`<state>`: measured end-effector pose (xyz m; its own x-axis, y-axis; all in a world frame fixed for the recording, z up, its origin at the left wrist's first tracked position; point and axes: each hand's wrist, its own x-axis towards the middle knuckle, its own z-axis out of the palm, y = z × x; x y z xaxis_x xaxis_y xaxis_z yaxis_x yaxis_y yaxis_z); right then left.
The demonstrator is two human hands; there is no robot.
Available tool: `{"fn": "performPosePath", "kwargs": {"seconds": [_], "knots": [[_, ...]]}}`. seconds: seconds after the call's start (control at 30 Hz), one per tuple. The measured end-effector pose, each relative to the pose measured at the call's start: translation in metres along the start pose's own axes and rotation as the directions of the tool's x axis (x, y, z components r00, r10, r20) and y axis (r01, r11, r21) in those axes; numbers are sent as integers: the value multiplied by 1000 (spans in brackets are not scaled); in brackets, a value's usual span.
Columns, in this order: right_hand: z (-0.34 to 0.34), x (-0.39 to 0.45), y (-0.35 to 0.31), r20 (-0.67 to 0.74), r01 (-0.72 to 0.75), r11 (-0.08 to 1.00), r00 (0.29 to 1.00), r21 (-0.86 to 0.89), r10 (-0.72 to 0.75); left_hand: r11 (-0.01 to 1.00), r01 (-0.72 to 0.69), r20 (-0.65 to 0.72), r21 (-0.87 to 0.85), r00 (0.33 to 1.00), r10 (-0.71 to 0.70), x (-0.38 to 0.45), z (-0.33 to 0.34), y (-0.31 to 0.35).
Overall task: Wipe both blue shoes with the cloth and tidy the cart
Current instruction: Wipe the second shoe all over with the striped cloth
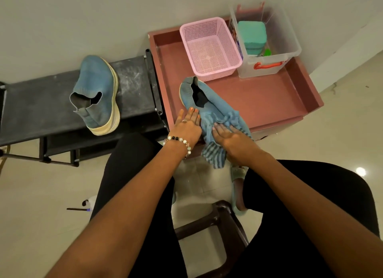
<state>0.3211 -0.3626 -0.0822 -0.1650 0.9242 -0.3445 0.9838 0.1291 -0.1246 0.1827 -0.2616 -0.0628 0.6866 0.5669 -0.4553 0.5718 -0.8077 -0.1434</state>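
Shoe (193,91): on cart (269,103), under cloth (232,120).
Left hand (187,124): grip released, flat on shoe.
Right hand (227,135): grip grasping cloth.
Second shoe (97,91): on worktop (41,103).

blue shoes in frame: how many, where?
2. One blue shoe lies on the black rack, left, untouched. The second shoe sits on the cart; the left hand steadies it while the right hand holds the cloth over its toe. None look hidden.
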Motion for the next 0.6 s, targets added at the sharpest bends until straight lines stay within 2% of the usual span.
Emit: {"fn": "performPosePath", "kwargs": {"seconds": [0.07, 0.13, 0.2, 0.33, 0.4, 0.5, 0.6], "knots": [[3, -16, 0, 80, -15, 998, 997, -55, 19, 1000, -1, 11, -24, 1000, 2, 1, 2, 1], [2, -10, 0, 62, -12, 994, 998, -109, 19, 1000, -1, 0, -31, 1000, 1, 1, 1, 0], [1, 10, 1, -18, -41, 992, 999, -117, 39, 1000, -10, -3, -28, 1000, 10, 1, -1, -1], [-21, 56, 9, 2, -164, 983, 986, -80, 164, 999, -1, -4, -32, 1000, 0, 6, -3, 1], [-25, 63, 10, 34, -135, 988, 990, -75, 138, 1000, 13, -3, -29, 1000, -13, 6, -5, 4], [-13, 41, 12, 0, -94, 996, 996, 8, 94, 998, 56, -16, -38, 998, -57, 6, -1, 14], [-7, 4, 7, 63, -78, 997, 995, 24, 76, 994, 91, -14, -66, 996, -92, 6, 3, 20]]}}
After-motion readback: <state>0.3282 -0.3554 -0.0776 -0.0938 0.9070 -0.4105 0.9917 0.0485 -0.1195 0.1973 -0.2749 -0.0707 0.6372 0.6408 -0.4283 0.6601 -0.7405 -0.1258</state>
